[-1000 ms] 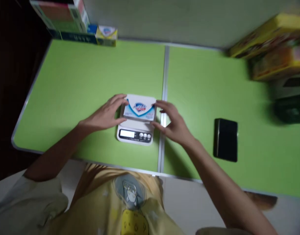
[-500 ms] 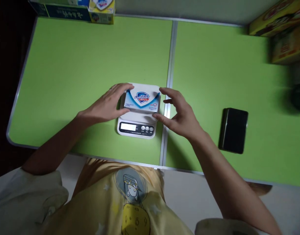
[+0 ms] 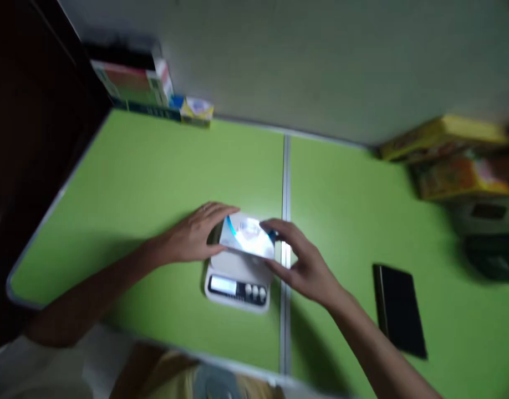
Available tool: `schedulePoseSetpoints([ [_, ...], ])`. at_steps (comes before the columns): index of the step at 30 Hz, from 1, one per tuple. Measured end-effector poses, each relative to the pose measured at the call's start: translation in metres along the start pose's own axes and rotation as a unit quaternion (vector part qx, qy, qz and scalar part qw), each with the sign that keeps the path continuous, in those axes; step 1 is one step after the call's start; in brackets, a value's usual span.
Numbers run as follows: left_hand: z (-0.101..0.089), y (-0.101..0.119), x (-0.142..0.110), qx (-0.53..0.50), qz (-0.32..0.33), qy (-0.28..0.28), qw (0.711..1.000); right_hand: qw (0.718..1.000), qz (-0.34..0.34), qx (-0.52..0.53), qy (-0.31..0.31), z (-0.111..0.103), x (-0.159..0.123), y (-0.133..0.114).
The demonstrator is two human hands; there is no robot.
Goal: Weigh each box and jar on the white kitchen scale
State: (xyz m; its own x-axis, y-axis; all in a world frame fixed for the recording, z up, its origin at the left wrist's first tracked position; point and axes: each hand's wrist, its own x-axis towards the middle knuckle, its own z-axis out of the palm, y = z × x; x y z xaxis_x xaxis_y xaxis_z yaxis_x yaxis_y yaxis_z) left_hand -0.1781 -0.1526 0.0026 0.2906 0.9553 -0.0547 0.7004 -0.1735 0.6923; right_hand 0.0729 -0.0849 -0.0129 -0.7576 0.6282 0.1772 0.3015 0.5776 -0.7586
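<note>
A white and blue Safeguard soap box (image 3: 248,237) is over the platform of a white kitchen scale (image 3: 238,306); whether it rests flat or is slightly raised I cannot tell. Glare washes out much of its top. My left hand (image 3: 194,235) grips the box's left end, fingers at the far corner and thumb at the near edge. At the other end, my right hand (image 3: 306,260) holds the right side between fingers and thumb. The scale's display is lit, but its reading is too blurred to make out.
A black flat case-like object (image 3: 400,310) lies right of my right forearm. Several cartons stand at the back left, among them a yellow and white box (image 3: 197,111). Yellow boxes (image 3: 446,136) are stacked at the back right. A metal seam (image 3: 286,177) divides the green table (image 3: 188,166).
The view has tilted up, so the table and hands appear lower and more wall shows. My right fingers have come in from beside the box onto its right end.
</note>
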Motion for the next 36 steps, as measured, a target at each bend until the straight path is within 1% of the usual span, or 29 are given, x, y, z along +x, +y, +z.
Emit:
schedulePoseSetpoints([
  [2, -0.022, -0.008, 0.011, 0.003, 0.004, 0.036, 0.999, 1.0, -0.013, -0.006, 0.014, -0.006, 0.03, 0.001],
  [3, -0.034, -0.014, 0.019, 0.014, 0.006, 0.07, 0.997, 0.999, -0.021, -0.01, 0.032, -0.008, 0.05, 0.004],
  [4, -0.045, -0.021, 0.028, 0.033, 0.006, 0.118, 0.992, 0.998, -0.03, -0.012, 0.055, -0.009, 0.074, 0.008],
  [5, -0.055, -0.03, 0.039, 0.057, 0.002, 0.178, 0.982, 0.996, -0.039, -0.011, 0.079, -0.009, 0.101, 0.013],
  [7, -0.069, -0.05, 0.064, 0.11, -0.008, 0.293, 0.95, 0.991, -0.054, -0.003, 0.122, -0.004, 0.158, 0.026],
  [8, -0.072, -0.061, 0.076, 0.133, -0.014, 0.329, 0.935, 0.989, -0.058, 0.002, 0.135, -0.001, 0.187, 0.033],
  [9, -0.073, -0.073, 0.088, 0.152, -0.02, 0.347, 0.925, 0.988, -0.059, 0.007, 0.144, 0.004, 0.214, 0.042],
  [10, -0.073, -0.085, 0.098, 0.166, -0.027, 0.347, 0.923, 0.987, -0.057, 0.014, 0.146, 0.009, 0.24, 0.051],
  [12, -0.07, -0.107, 0.116, 0.183, -0.044, 0.317, 0.93, 0.988, -0.053, 0.027, 0.14, 0.021, 0.283, 0.068],
  [15, -0.068, -0.133, 0.135, 0.203, -0.066, 0.272, 0.938, 0.99, -0.06, 0.032, 0.121, 0.036, 0.326, 0.089],
  [18, -0.072, -0.151, 0.147, 0.232, -0.085, 0.255, 0.935, 0.991, -0.069, 0.024, 0.108, 0.047, 0.346, 0.101],
  [20, -0.075, -0.16, 0.154, 0.247, -0.09, 0.248, 0.933, 0.992, -0.069, 0.019, 0.105, 0.052, 0.35, 0.107],
  [22, -0.076, -0.166, 0.159, 0.254, -0.082, 0.24, 0.933, 0.991, -0.068, 0.006, 0.118, 0.057, 0.349, 0.111],
  [26, -0.077, -0.172, 0.165, 0.244, -0.069, 0.232, 0.939, 0.982, -0.074, -0.041, 0.169, 0.064, 0.341, 0.115],
  [31, -0.078, -0.176, 0.168, 0.226, -0.04, 0.229, 0.946, 0.976, -0.069, -0.069, 0.195, 0.067, 0.338, 0.112],
  [34, -0.077, -0.178, 0.169, 0.234, -0.035, 0.236, 0.942, 0.976, -0.066, -0.073, 0.195, 0.064, 0.338, 0.11],
  [36, -0.075, -0.179, 0.17, 0.237, -0.04, 0.239, 0.941, 0.981, -0.055, -0.063, 0.175, 0.062, 0.339, 0.109],
])
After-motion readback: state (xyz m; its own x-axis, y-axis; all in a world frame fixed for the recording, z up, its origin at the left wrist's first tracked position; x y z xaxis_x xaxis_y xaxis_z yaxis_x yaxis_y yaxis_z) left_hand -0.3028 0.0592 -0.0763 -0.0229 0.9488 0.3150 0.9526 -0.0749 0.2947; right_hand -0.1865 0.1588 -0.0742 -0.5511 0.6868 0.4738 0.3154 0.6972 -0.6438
